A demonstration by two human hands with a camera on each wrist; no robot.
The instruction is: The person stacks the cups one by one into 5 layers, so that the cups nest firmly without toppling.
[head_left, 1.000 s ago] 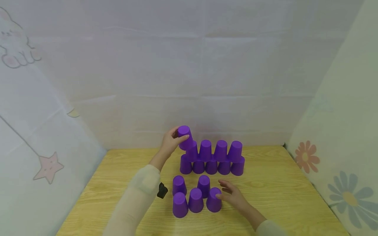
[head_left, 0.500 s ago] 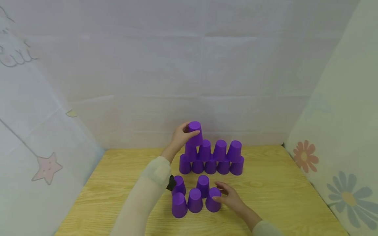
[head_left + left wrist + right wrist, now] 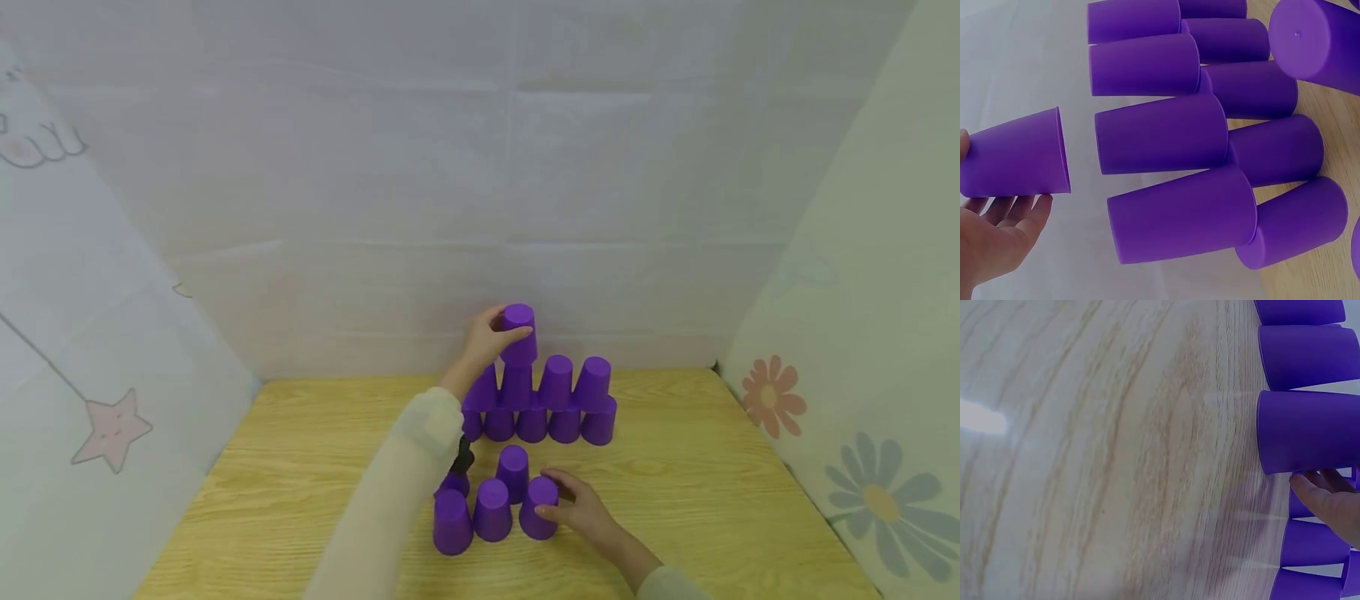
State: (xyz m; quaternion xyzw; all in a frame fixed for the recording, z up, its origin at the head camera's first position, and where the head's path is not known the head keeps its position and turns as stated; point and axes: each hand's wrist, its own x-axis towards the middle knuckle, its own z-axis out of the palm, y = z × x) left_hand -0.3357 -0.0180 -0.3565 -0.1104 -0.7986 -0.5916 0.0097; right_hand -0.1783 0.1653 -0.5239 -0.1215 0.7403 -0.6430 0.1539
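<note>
Cup [image 3: 519,332], purple and inverted, held by the left hand [image 3: 487,342] above the left part of the stack [image 3: 551,404]; fingers and thumb curl round its wall, and in the left wrist view the cup [image 3: 1016,156] sits in the hand [image 3: 991,234] with a clear gap between its rim and the nearest stacked cups. The stack stands at the far side of the table [image 3: 300,467], close to the back wall: a bottom row of inverted cups with a second row resting on them, all purple. Nearer the person, a loose group [image 3: 495,504] of inverted cups stands on the wood, well apart from the stack. The right hand [image 3: 581,508] lies at the right edge of this group, its fingers curved round the rightmost cup [image 3: 540,504]; the right wrist view shows fingertips [image 3: 1310,487] touching the rim of that cup [image 3: 1307,431], but a full grasp cannot be confirmed. The left sleeve [image 3: 405,492] crosses in front of the group's left side and hides part of it. Pale sheets with a star [image 3: 112,429] and flowers [image 3: 768,396] enclose the table.
</note>
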